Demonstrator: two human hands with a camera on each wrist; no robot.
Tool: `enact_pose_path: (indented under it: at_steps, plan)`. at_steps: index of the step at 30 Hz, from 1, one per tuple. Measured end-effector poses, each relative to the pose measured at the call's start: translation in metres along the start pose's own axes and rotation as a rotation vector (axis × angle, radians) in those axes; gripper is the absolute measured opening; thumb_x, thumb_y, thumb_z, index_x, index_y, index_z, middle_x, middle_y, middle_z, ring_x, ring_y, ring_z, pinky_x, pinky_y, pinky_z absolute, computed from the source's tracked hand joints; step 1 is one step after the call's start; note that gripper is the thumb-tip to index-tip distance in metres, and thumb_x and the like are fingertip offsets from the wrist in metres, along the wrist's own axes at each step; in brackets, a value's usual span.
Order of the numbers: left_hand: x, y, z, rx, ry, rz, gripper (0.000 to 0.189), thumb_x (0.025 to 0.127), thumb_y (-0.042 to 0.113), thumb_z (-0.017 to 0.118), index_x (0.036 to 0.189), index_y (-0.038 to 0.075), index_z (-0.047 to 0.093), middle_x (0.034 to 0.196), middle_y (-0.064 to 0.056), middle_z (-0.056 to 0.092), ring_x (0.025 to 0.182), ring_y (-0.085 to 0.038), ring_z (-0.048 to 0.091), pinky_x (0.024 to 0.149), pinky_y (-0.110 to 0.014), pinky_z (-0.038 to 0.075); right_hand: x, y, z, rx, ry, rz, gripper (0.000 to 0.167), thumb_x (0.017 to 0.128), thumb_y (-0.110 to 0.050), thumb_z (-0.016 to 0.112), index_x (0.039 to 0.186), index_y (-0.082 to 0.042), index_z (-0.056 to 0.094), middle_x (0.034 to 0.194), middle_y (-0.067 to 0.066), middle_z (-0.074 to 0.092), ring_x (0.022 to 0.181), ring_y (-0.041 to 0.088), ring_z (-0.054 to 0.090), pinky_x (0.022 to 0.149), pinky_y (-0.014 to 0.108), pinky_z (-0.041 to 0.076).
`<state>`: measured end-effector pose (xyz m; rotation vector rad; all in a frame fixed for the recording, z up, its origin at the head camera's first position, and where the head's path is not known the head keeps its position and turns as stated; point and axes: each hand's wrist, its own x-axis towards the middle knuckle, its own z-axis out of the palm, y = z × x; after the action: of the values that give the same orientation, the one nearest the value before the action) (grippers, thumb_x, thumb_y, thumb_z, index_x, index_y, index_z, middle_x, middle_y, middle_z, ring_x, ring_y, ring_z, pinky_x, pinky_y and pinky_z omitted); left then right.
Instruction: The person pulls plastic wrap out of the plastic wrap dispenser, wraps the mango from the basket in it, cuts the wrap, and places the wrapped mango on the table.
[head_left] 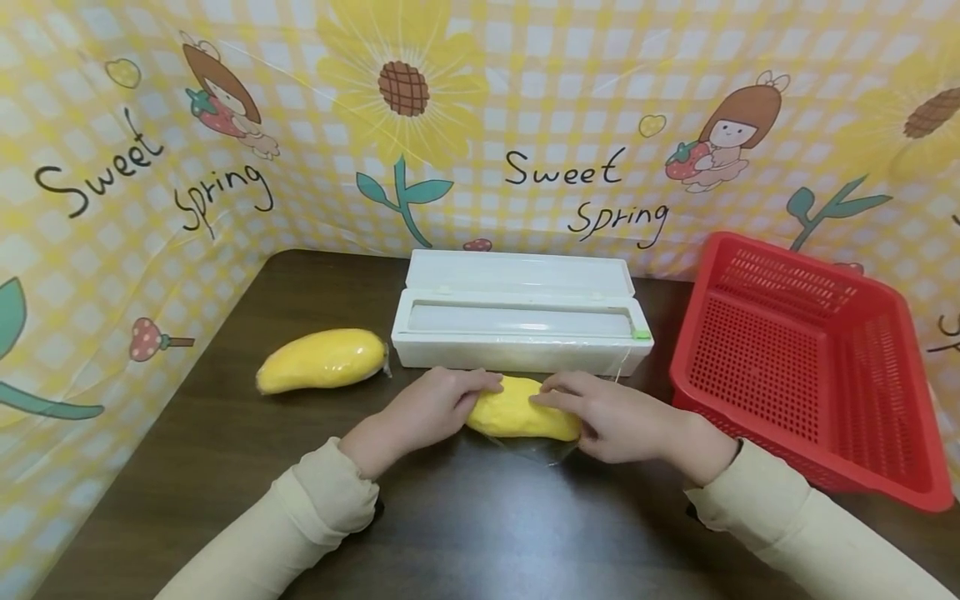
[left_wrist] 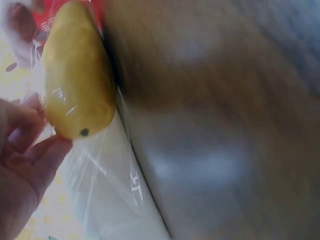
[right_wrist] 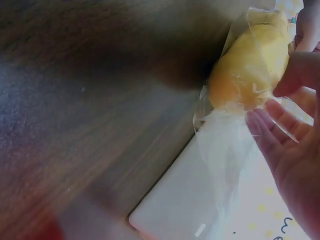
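Yellow fruit (head_left: 517,414) and clear film (right_wrist: 217,129) held from both ends

Head view: the left hand (head_left: 431,412) and right hand (head_left: 626,418) grip the fruit's opposite ends, fingers curled close. It is in front of a white box (head_left: 517,360), whose lid is raised, near the far edge of the dark table (head_left: 480,533). Whether the fruit touches the table cannot be told. A wrapped fruit (head_left: 326,360) lies towards the left edge; a red basket (head_left: 753,367) stands to the right, reaching the far edge.

Left wrist view: thumb and fingers, slightly parted, pinch at the fruit's dark-spotted end.

Right wrist view: thumb and fingers close narrowly on film gathered at the other end.
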<state>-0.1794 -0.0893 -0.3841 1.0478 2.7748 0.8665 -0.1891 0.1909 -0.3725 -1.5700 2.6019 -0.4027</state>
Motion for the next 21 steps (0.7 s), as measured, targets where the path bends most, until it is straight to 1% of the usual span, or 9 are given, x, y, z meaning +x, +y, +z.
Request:
enact_pose_path:
  at_steps: [2,4,6,7,9,11,13,17,21]
  plan:
    - [-0.002,-0.001,-0.001,-0.026,-0.042,-0.008,0.034,0.095,0.004,0.050,0.125,0.008,0.065,0.133,-0.003,0.058,0.076,-0.009,0.065,0.074,-0.026,0.051,-0.002,-0.002,0.000,-0.017,-0.035,0.003,0.065,0.077,-0.003,0.074,0.138,-0.007,0.052,0.135,0.011,0.047,0.116,0.023,0.049,0.089,0.036,0.048]
    - [-0.004,-0.003,-0.002,-0.047,-0.089,-0.018,0.043,0.090,0.005,0.051,0.132,0.009,0.061,0.139,-0.002,0.053,0.082,-0.005,0.063,0.062,-0.024,0.046,-0.004,-0.003,0.002,-0.046,-0.052,0.009,0.073,0.076,-0.009,0.081,0.142,-0.008,0.049,0.138,0.011,0.044,0.119,0.024,0.046,0.089,0.036,0.048]
    - [-0.006,-0.004,-0.003,-0.058,-0.133,-0.035,0.053,0.085,0.004,0.054,0.137,0.011,0.056,0.144,0.001,0.048,0.089,-0.002,0.061,0.060,-0.023,0.043,-0.004,-0.004,0.006,-0.084,-0.035,0.014,0.081,0.073,-0.016,0.087,0.143,-0.007,0.047,0.139,0.011,0.043,0.121,0.025,0.045,0.090,0.037,0.049]
    - [-0.006,-0.004,-0.004,-0.053,-0.146,-0.035,0.056,0.084,0.004,0.057,0.139,0.012,0.054,0.146,0.001,0.046,0.110,-0.007,0.058,0.069,-0.024,0.046,-0.005,-0.004,0.009,-0.104,-0.018,0.014,0.082,0.072,-0.019,0.087,0.143,-0.007,0.047,0.138,0.011,0.043,0.122,0.025,0.044,0.090,0.037,0.049]
    - [-0.005,-0.004,-0.003,-0.038,-0.161,-0.029,0.059,0.085,0.007,0.065,0.142,0.012,0.051,0.148,0.001,0.043,0.137,-0.016,0.034,0.089,-0.029,0.046,-0.005,-0.003,0.014,-0.140,0.037,0.004,0.079,0.074,-0.022,0.087,0.141,-0.006,0.049,0.136,0.010,0.046,0.120,0.025,0.046,0.088,0.037,0.050]
    - [-0.003,-0.004,-0.001,-0.017,-0.151,-0.008,0.061,0.084,0.013,0.074,0.141,0.010,0.051,0.148,-0.002,0.044,0.137,-0.021,0.037,0.101,-0.035,0.040,-0.005,-0.001,0.017,-0.157,0.100,-0.011,0.073,0.075,-0.024,0.086,0.138,-0.005,0.053,0.132,0.010,0.050,0.117,0.024,0.050,0.087,0.037,0.051]
    - [-0.002,-0.004,0.001,0.006,-0.122,0.020,0.064,0.082,0.021,0.080,0.139,0.008,0.053,0.146,-0.005,0.046,0.133,-0.023,0.042,0.104,-0.038,0.037,-0.005,0.002,0.019,-0.160,0.145,-0.021,0.067,0.077,-0.024,0.084,0.134,-0.004,0.056,0.129,0.010,0.052,0.114,0.024,0.052,0.086,0.036,0.051]
    - [0.000,-0.007,0.003,0.024,-0.070,0.039,0.059,0.082,0.026,0.079,0.134,0.007,0.057,0.141,-0.006,0.052,0.125,-0.020,0.051,0.101,-0.035,0.041,-0.005,0.004,0.020,-0.122,0.177,-0.010,0.062,0.079,-0.021,0.083,0.132,-0.001,0.058,0.127,0.011,0.055,0.112,0.024,0.054,0.089,0.037,0.050]
    - [0.001,-0.009,0.000,-0.015,-0.076,0.038,0.055,0.083,0.024,0.078,0.132,0.008,0.060,0.139,-0.005,0.053,0.124,-0.019,0.051,0.100,-0.035,0.041,-0.007,0.004,0.018,-0.076,0.164,0.032,0.058,0.082,-0.019,0.080,0.132,0.000,0.058,0.127,0.012,0.055,0.113,0.024,0.055,0.091,0.038,0.049]
